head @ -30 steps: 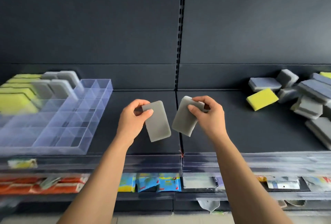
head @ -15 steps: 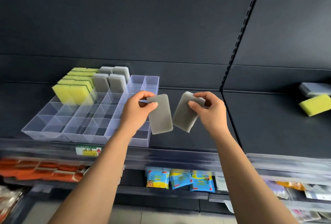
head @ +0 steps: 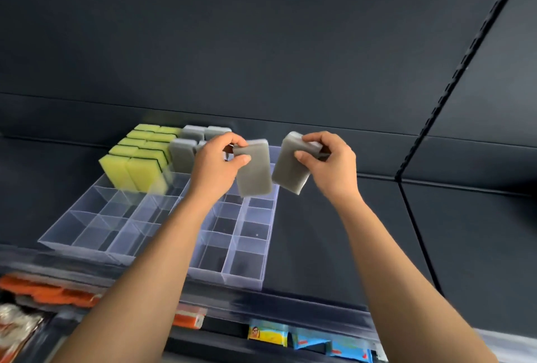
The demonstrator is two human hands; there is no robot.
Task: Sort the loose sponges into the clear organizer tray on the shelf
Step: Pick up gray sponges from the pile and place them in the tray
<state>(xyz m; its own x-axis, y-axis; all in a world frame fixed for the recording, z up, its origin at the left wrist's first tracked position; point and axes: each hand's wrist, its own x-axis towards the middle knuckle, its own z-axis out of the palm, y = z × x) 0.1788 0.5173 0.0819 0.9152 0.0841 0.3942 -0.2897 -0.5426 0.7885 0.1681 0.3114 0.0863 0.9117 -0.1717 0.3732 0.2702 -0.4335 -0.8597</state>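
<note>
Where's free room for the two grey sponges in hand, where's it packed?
Free: front rows and right columns of the clear plastic organizer tray, before the upright yellow sponges and upright grey sponges; also the dark shelf right of it. Crowded: the tray's back-left corner.

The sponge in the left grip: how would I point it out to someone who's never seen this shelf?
Find the clear organizer tray on the dark shelf. Over its right edge two grey sponges hang side by side. Yours is the left one, pinched at its top by the left grip; its twin is in the right grip.
</note>
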